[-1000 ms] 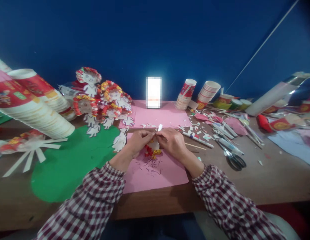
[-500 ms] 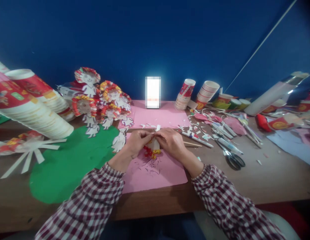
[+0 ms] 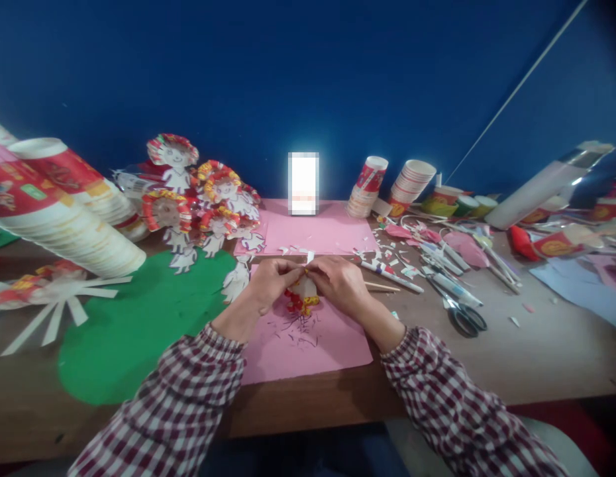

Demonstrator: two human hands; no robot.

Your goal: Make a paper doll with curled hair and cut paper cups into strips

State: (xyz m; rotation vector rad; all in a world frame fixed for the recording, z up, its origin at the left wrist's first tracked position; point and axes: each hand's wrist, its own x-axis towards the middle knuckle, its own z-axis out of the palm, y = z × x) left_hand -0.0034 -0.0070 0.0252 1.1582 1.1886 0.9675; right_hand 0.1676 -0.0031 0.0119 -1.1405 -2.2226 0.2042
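Both of my hands meet above a pink sheet (image 3: 288, 361), fingertips pinched together on a cut paper cup (image 3: 304, 305) with curled red and yellow strips around its pale base. My left hand (image 3: 272, 286) grips its left side, and my right hand (image 3: 340, 281) grips the right. A white strip (image 3: 310, 255) sticks up beyond my fingers. Part of the cup is hidden by my hands. Dark thin scraps lie on the pink sheet below it. Just left of my left hand is a white paper cutout figure (image 3: 236, 279).
Finished-looking paper-cup lions (image 3: 173, 159) stand at the left behind a green sheet (image 3: 139, 344). Stacked cups (image 3: 99, 232) lean at far left. A strip-cut cup (image 3: 64, 291) lies nearby. On the right are a marker (image 3: 392, 275), scissors (image 3: 462, 315), paper scraps and more cup stacks (image 3: 412, 185).
Hardly anything differs. My fingers shift slightly on the paper cup, and the white strip beyond them moves a little to the left.
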